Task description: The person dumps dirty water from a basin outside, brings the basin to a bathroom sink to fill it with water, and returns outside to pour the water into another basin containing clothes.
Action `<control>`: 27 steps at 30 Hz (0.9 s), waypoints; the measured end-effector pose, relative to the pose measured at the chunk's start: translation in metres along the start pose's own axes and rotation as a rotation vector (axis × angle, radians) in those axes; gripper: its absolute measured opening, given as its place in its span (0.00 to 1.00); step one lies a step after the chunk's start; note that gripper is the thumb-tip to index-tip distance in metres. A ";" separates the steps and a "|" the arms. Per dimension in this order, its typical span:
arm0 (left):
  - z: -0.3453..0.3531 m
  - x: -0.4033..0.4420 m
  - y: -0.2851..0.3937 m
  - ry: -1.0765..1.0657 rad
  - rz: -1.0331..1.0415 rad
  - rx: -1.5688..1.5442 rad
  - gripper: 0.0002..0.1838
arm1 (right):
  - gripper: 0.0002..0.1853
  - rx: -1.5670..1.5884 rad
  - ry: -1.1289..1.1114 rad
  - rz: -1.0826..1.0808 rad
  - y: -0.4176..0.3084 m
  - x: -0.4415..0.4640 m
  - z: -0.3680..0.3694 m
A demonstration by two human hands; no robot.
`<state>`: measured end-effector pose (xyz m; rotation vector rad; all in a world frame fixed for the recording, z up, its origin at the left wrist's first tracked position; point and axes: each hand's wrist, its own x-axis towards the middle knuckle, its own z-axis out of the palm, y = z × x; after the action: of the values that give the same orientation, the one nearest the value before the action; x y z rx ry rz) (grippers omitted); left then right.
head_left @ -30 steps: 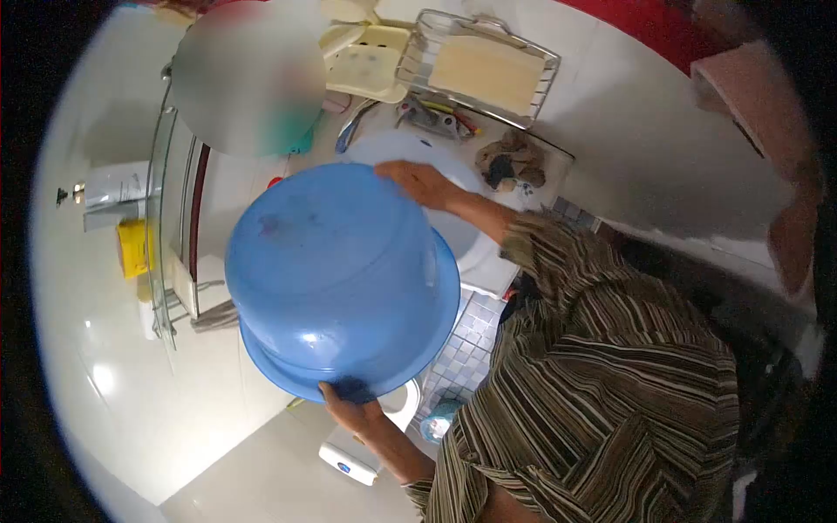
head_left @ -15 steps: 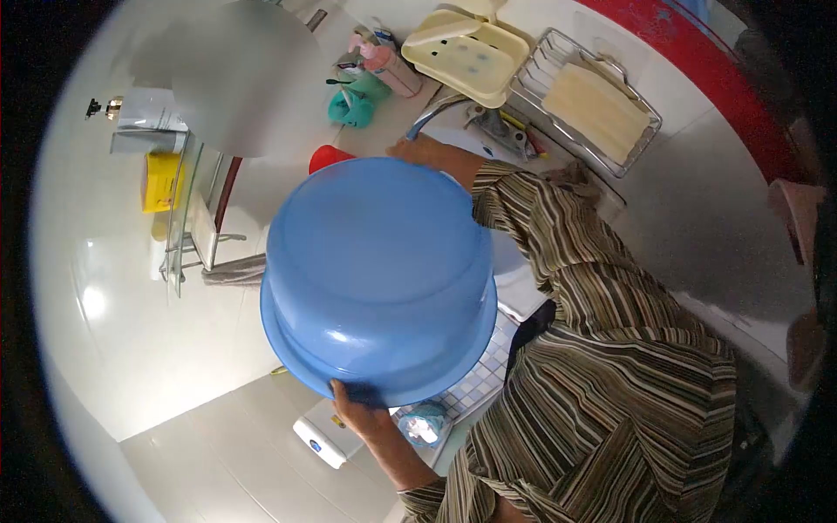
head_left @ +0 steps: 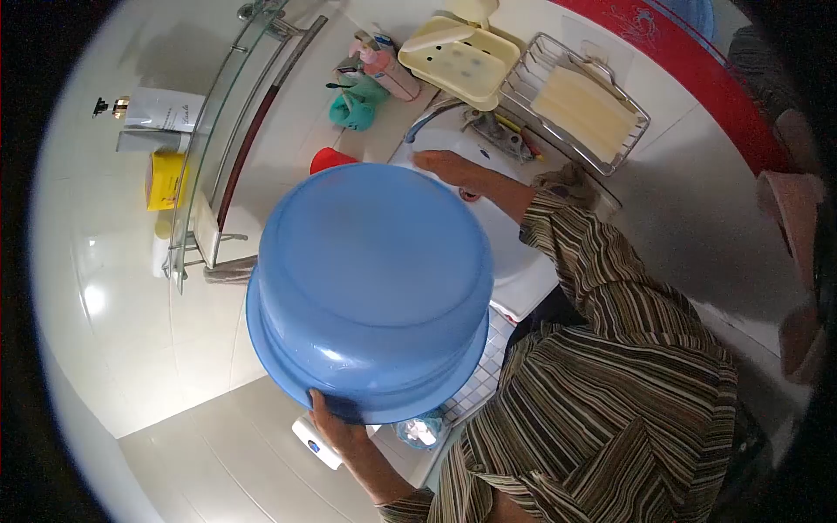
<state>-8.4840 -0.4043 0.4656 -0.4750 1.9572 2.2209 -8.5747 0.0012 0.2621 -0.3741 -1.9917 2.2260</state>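
A large blue plastic basin [head_left: 375, 253] is tipped over, its underside turned up toward me. My left hand [head_left: 336, 427] grips its rim at the lower edge, with the thumb on the outside and the other fingers mostly hidden behind it. Beyond the upper edge of the basin, my right hand [head_left: 449, 167] is over the white sink [head_left: 527, 248], close to the tap [head_left: 423, 125]. Its fingers look extended, nothing shows in them, and the basin covers the area just below. A red object [head_left: 331, 160] is partly hidden behind the basin.
By the sink stand a pink pump bottle [head_left: 388, 70], a teal cup [head_left: 351, 112], a cream soap tray [head_left: 462, 65] and a wire rack [head_left: 588, 109]. A glass shelf [head_left: 209, 131] with a yellow packet [head_left: 166, 180] runs along the left wall.
My right hand has drawn back from beside the tap, toward the right and slightly down. The basin and my left hand have shifted a little left and down.
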 end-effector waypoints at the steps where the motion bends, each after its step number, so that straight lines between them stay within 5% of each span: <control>1: -0.001 0.003 0.001 -0.020 -0.045 0.006 0.24 | 0.24 -0.001 0.004 0.002 -0.016 -0.008 0.003; 4: 0.024 0.002 0.012 -0.007 -0.063 0.024 0.23 | 0.24 0.024 -0.136 -0.092 -0.052 -0.024 0.002; 6: 0.026 0.009 0.013 -0.026 -0.090 0.040 0.22 | 0.21 -0.213 -0.137 -0.354 -0.043 -0.018 -0.003; 12: 0.044 0.033 0.014 -0.120 -0.166 0.071 0.19 | 0.22 -0.426 -0.278 -0.219 -0.053 -0.017 -0.019; 15: 0.056 0.040 0.020 -0.136 -0.186 0.066 0.18 | 0.27 -0.536 -0.237 -0.504 0.044 0.057 -0.017; 16: 0.059 0.041 0.022 -0.117 -0.213 0.057 0.18 | 0.27 -0.537 -0.232 -0.504 0.024 0.043 -0.019; 18: 0.062 0.043 0.024 -0.107 -0.216 0.068 0.18 | 0.25 -0.356 -0.195 -0.086 -0.035 -0.003 -0.023; 22: 0.057 0.045 0.027 -0.129 -0.201 0.056 0.19 | 0.29 -0.565 0.055 -0.009 0.010 0.004 -0.033; 24: 0.051 0.038 0.031 -0.154 -0.145 0.137 0.19 | 0.39 -0.189 0.002 0.370 0.014 -0.006 -0.041; 27: 0.057 0.023 0.043 -0.159 -0.051 0.215 0.20 | 0.41 0.063 0.063 0.640 0.039 -0.014 -0.042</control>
<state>-8.5273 -0.3568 0.5038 -0.3048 2.0434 1.9247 -8.5477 0.0331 0.2212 -1.2007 -1.9509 2.5577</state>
